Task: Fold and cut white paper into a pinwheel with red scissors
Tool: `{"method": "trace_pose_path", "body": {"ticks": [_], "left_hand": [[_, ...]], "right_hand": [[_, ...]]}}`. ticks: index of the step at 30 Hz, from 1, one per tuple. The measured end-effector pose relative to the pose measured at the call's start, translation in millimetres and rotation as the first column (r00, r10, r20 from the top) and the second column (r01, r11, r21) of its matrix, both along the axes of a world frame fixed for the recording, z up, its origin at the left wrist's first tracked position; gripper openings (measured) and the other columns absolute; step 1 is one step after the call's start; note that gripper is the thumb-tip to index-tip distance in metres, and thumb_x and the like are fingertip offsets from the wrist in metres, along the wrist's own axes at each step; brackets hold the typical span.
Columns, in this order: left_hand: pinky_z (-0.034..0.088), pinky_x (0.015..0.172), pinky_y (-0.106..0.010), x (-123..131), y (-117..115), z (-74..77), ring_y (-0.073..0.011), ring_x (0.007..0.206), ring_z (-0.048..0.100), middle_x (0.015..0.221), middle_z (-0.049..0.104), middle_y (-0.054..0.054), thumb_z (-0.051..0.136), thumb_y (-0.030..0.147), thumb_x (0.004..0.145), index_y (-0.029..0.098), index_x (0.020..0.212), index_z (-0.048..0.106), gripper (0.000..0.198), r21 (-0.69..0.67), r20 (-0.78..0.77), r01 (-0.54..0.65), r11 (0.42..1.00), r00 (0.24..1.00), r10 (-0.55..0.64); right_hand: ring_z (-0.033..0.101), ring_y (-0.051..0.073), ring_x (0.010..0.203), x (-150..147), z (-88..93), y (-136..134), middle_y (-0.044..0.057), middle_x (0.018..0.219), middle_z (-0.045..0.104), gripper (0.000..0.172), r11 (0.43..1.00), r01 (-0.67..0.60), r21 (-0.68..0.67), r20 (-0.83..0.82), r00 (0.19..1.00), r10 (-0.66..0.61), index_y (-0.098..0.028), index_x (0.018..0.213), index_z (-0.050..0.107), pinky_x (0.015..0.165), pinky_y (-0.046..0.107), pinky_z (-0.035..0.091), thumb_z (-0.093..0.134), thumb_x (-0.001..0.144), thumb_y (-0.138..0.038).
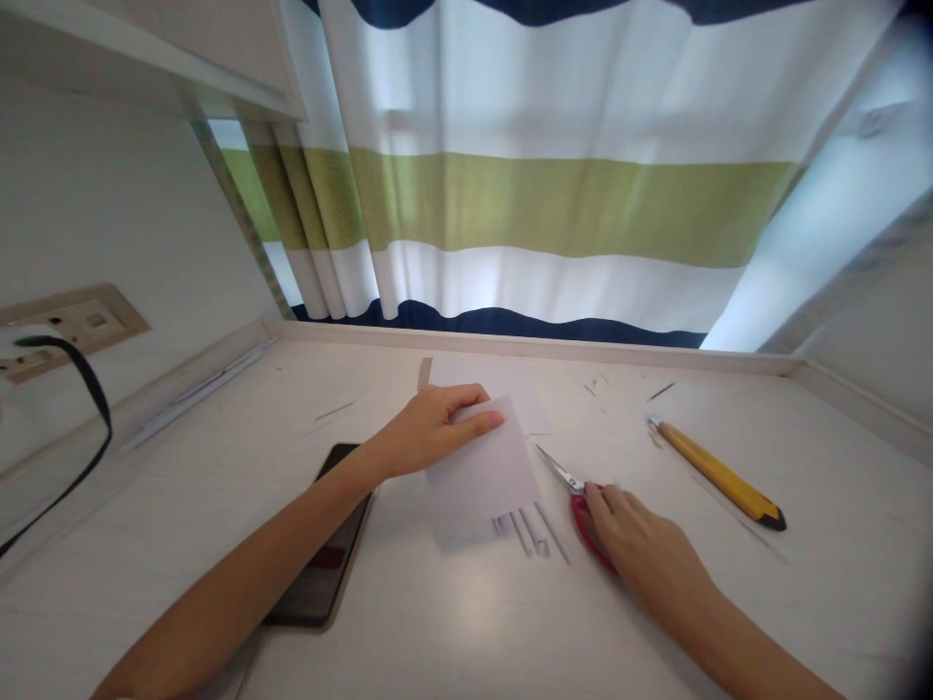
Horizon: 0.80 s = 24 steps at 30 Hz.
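Observation:
My left hand (430, 428) pinches a white sheet of paper (485, 472) by its upper edge, thumb on top. The sheet's lower edge is cut into several thin strips (532, 533) that hang toward the desk. My right hand (641, 554) lies over the red handles of a pair of scissors (575, 496) resting on the desk, just right of the paper. The scissors' metal blades point up and left, toward the sheet. Whether the fingers are through the handles is hidden.
A dark phone (328, 544) lies on the white desk (452, 632) under my left forearm. A yellow utility knife (718, 474) lies at the right. Another paper (502, 379) lies behind the hand. A black cable (80, 389) hangs from a wall socket at left. A striped curtain (546, 204) hangs behind.

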<state>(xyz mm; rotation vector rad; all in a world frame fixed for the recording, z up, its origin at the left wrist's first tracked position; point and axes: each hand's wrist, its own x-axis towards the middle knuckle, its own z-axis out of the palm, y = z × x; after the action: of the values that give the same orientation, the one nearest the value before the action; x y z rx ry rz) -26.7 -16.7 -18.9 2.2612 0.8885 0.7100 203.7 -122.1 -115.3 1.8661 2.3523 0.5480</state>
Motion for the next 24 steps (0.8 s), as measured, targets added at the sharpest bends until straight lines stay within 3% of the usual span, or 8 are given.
{"method": "trace_pose_path", "body": {"ticks": [7, 13, 16, 19, 20, 22, 24], "left_hand": [[0.035, 0.048, -0.020, 13.8, -4.4, 22.1, -0.0126, 0.058, 0.051, 0.061, 0.056, 0.001, 0.042, 0.043, 0.077, 0.016, 0.068, 0.058, 0.032, 0.037, -0.027, 0.023, 0.999, 0.999, -0.022], [0.038, 0.051, -0.020, 6.9, -9.2, 29.3, -0.0137, 0.063, 0.053, 0.068, 0.059, 0.001, 0.043, 0.038, 0.077, 0.019, 0.079, 0.058, 0.024, 0.058, -0.085, 0.049, 0.997, 0.995, -0.044], [0.038, 0.052, -0.021, 5.1, -11.2, 29.2, -0.0138, 0.063, 0.053, 0.068, 0.058, 0.000, 0.042, 0.038, 0.078, 0.020, 0.079, 0.058, 0.024, 0.048, -0.089, 0.056, 0.997, 0.995, -0.052], [0.040, 0.055, -0.021, 7.1, -11.8, 28.1, -0.0142, 0.067, 0.053, 0.071, 0.059, 0.000, 0.043, 0.038, 0.078, 0.019, 0.079, 0.057, 0.024, 0.047, -0.013, 0.034, 0.998, 0.999, -0.033], [0.040, 0.057, -0.021, 8.1, -11.7, 27.8, -0.0142, 0.068, 0.054, 0.072, 0.059, 0.000, 0.043, 0.038, 0.078, 0.018, 0.078, 0.057, 0.024, 0.046, 0.032, 0.022, 0.999, 0.999, -0.023], [0.040, 0.058, -0.021, 9.8, -11.4, 27.2, -0.0138, 0.068, 0.054, 0.073, 0.059, 0.000, 0.043, 0.038, 0.078, 0.017, 0.078, 0.056, 0.025, 0.031, 0.132, -0.003, 1.000, 0.991, -0.001], [0.041, 0.057, -0.021, 10.5, -11.0, 26.8, -0.0130, 0.066, 0.054, 0.072, 0.059, -0.001, 0.043, 0.038, 0.079, 0.016, 0.077, 0.056, 0.025, 0.004, 0.218, -0.027, 1.000, 0.976, 0.026]], "right_hand": [[0.060, 0.020, 0.062, -8.9, 16.0, 13.2, 0.009, 0.073, 0.060, 0.024, 0.996, 0.048, -0.074, -0.014, 0.999, -0.049, -0.014, 0.076, 0.054, 0.041, 0.024, 0.042, 0.037, 0.073, 0.002], [0.061, 0.022, 0.055, -10.3, 30.0, 24.0, 0.009, 0.070, 0.063, 0.014, 0.985, 0.047, -0.164, -0.111, 0.992, -0.065, -0.013, 0.075, 0.057, 0.041, 0.026, 0.039, 0.046, 0.077, -0.021], [0.061, 0.022, 0.055, -12.7, 53.5, 31.2, 0.008, 0.066, 0.064, 0.022, 0.984, 0.014, -0.177, -0.183, 0.982, -0.047, -0.015, 0.068, 0.060, 0.044, 0.028, 0.040, 0.048, 0.076, -0.032], [0.060, 0.018, 0.068, -21.5, 91.1, 39.7, 0.005, 0.080, 0.064, 0.028, 0.994, -0.034, -0.104, -0.302, 0.953, 0.000, -0.022, 0.097, 0.056, 0.058, 0.030, 0.044, 0.037, 0.082, -0.037], [0.059, 0.015, 0.073, -25.8, 103.4, 42.4, 0.003, 0.087, 0.063, 0.028, 0.993, -0.081, -0.081, -0.372, 0.927, 0.045, -0.025, 0.102, 0.052, 0.062, 0.027, 0.045, 0.034, 0.084, -0.036], [0.058, 0.014, 0.075, -34.7, 122.6, 47.4, 0.002, 0.085, 0.063, 0.022, 0.975, -0.223, 0.013, -0.673, 0.719, 0.173, -0.022, 0.094, 0.055, 0.063, 0.025, 0.045, 0.041, 0.081, -0.031], [0.058, 0.014, 0.074, -41.7, 132.0, 51.6, 0.002, 0.081, 0.063, 0.017, 0.953, -0.295, 0.068, -0.808, 0.544, 0.226, -0.018, 0.084, 0.058, 0.064, 0.026, 0.046, 0.045, 0.079, -0.027]]}}
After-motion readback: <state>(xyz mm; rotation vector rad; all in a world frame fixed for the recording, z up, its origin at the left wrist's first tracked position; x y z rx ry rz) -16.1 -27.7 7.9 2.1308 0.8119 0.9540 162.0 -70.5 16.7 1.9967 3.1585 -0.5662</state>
